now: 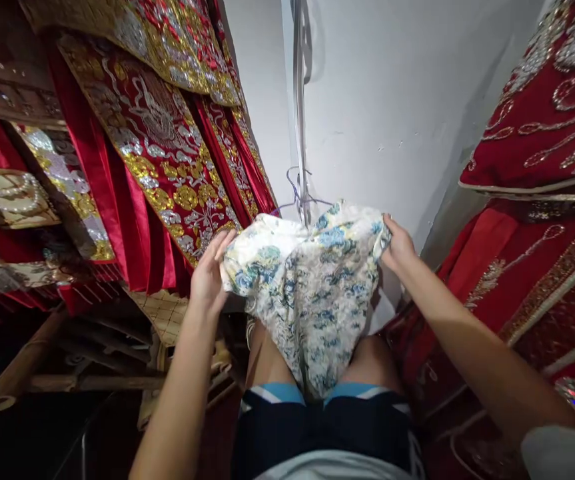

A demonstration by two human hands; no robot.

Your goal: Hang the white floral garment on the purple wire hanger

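Observation:
A white blouse (324, 287) with blue, green and yellow flowers hangs in front of my legs, tapering to a point at the bottom. At its top a thin purple wire hanger (296, 190) shows, its shoulders mostly covered by the fabric. My left hand (210, 270) has its fingers closed on the left sleeve edge. On the opposite side, my right hand (398, 243) pinches the right sleeve edge between thumb and fingers. The blouse is spread between both hands, its cloth wrinkled down the middle.
A narrow metal upright (298, 100) runs along the white wall (392, 87) behind the hanger. Red costumes with gold and silver sequins (167, 153) hang at left, above a bamboo frame (92, 382). More beaded red garments (532, 153) crowd the right side.

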